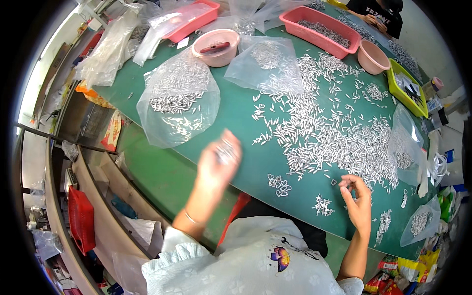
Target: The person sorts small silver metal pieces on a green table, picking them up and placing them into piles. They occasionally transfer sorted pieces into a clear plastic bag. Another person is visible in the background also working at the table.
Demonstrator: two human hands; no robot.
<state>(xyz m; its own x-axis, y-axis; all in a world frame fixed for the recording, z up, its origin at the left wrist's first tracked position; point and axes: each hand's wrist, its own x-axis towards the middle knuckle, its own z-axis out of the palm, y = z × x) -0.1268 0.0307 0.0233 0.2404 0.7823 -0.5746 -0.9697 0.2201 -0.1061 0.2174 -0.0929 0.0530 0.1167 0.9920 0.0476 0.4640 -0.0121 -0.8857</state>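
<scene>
Just off the near table edge, my left hand (216, 160) is smeared by motion, its fingers curled round several small silvery metal pieces (226, 151). A clear plastic bag (179, 125) of similar pieces lies open beyond it. My right hand (357, 194) hovers over the green table with thumb and fingertips drawn together; whatever may be between them is too small to make out. A wide spread of pointed silvery metal pieces (314, 140) lies just beyond that hand. Left of it are a small heap of pieces (323, 205) and several heart-shaped metal rings (280, 185).
Along the far side stand a pink tray (295, 20) of metal parts, two pink bowls (215, 60) (372, 58) and a green basket (396, 93). More clear bags (241, 69) (405, 236) lie about. A person (381, 17) works at the far right. Shelving (130, 216) stands at the left.
</scene>
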